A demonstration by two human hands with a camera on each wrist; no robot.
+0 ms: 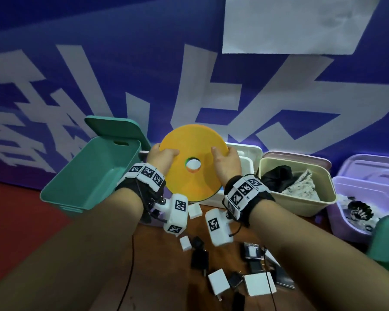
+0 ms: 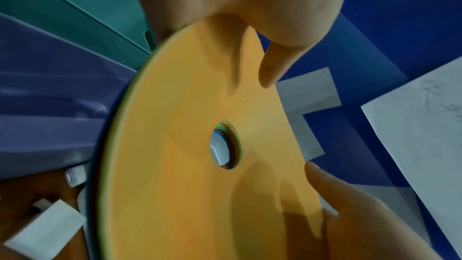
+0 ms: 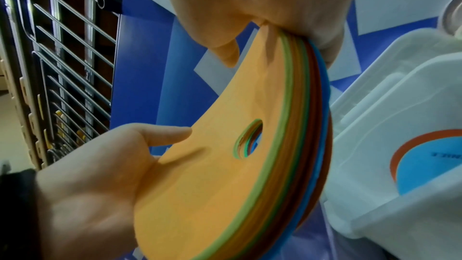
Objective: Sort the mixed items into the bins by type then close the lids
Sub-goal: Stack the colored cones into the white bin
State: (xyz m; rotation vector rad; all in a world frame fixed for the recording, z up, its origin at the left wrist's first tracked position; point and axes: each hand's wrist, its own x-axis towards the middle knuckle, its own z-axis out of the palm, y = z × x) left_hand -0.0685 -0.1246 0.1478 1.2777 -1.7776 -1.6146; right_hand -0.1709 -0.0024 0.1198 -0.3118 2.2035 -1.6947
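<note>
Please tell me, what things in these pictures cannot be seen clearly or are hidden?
- White bin: in the head view, the stack of discs covers its inside.
- Disc count: the layered edges blur in the right wrist view.
- Paper sheet: cut off at the top edge of the head view, writing too faint.
- Purple bin: contents blurred.

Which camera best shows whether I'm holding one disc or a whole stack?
The right wrist view: the stack of discs is edge-on, showing green, brown, red and blue layers behind the orange face. The head view shows only that orange face between the left hand and right hand. The left wrist view hints at colours inside the centre hole.
</note>
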